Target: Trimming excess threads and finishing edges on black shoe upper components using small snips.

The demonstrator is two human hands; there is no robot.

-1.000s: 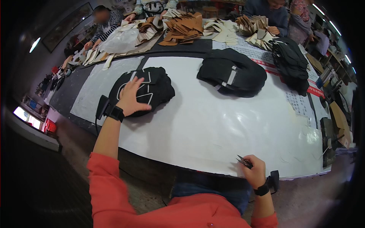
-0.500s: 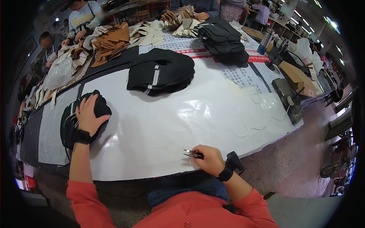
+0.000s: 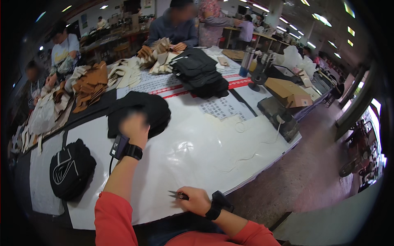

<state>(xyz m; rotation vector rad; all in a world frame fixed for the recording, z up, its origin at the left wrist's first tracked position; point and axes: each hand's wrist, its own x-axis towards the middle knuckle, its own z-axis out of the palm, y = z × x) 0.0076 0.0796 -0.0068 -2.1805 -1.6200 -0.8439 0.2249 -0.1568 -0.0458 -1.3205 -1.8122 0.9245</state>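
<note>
My right hand (image 3: 198,201) is closed around small thread snips (image 3: 179,195), their blades pointing left just above the table's front part. At the middle left, my left hand (image 3: 135,128) lies over the near edge of a stack of black fabric pieces (image 3: 150,108). Its fingers are smeared, so I cannot see whether they grip the cloth. Left of that arm rests another black fabric bundle (image 3: 78,170) with a thin pale cord looped on its front. Farther back stands a taller pile of black pieces (image 3: 197,74).
White sheeting (image 3: 193,164) covers the table. Brown leather-like pieces (image 3: 91,84) and cream pieces (image 3: 127,74) are heaped along the far left. At right are a steel flask (image 3: 247,61), an opened cardboard box (image 3: 287,92) and a thread spool (image 3: 283,118). Co-workers sit across the table.
My left hand has left the cord-looped bundle and moved right and away to the middle black stack. The view has turned to the right. The snips stay in my right hand.
</note>
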